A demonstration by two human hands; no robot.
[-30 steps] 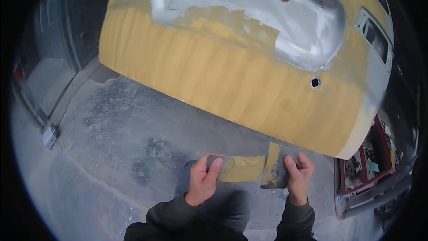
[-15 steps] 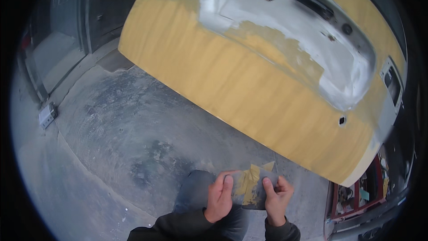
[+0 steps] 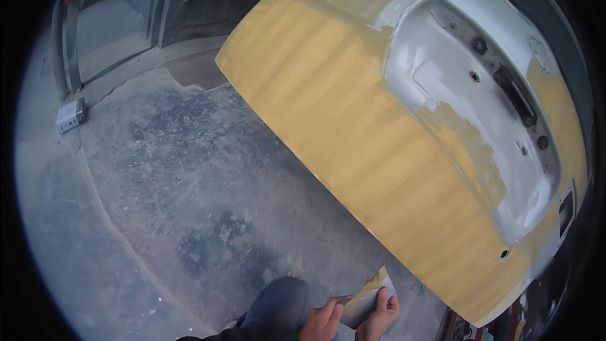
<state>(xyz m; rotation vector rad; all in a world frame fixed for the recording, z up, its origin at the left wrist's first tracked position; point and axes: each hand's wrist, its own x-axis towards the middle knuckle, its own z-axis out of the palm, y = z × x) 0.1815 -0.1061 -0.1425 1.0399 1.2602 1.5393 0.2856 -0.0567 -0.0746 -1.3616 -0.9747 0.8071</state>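
At the bottom of the view, my left hand (image 3: pixel 320 321) is closed on the left side of a flat grey-and-yellow piece (image 3: pixel 361 298), possibly sandpaper. My right hand (image 3: pixel 377 321) pinches its raised right part, which has a pointed corner sticking up. Just beyond both hands lies the lower edge of a large car tailgate (image 3: pixel 328 139), coated in patchy yellow and grey-white, with a pale recess, dark fittings and several holes. My bent knee (image 3: pixel 281 297) shows left of my left hand.
A worn concrete floor (image 3: pixel 189 183) extends left of the tailgate. A glass-and-metal door (image 3: pixel 110 31) stands at upper left, with a small rectangular can or box (image 3: pixel 71 115) near its foot. A red rack with small items (image 3: pixel 451 327) is mostly hidden at lower right.
The two pieces held apart earlier have come together between my hands, which now sit lower. The view has turned, so the tailgate appears farther right and more steeply angled.
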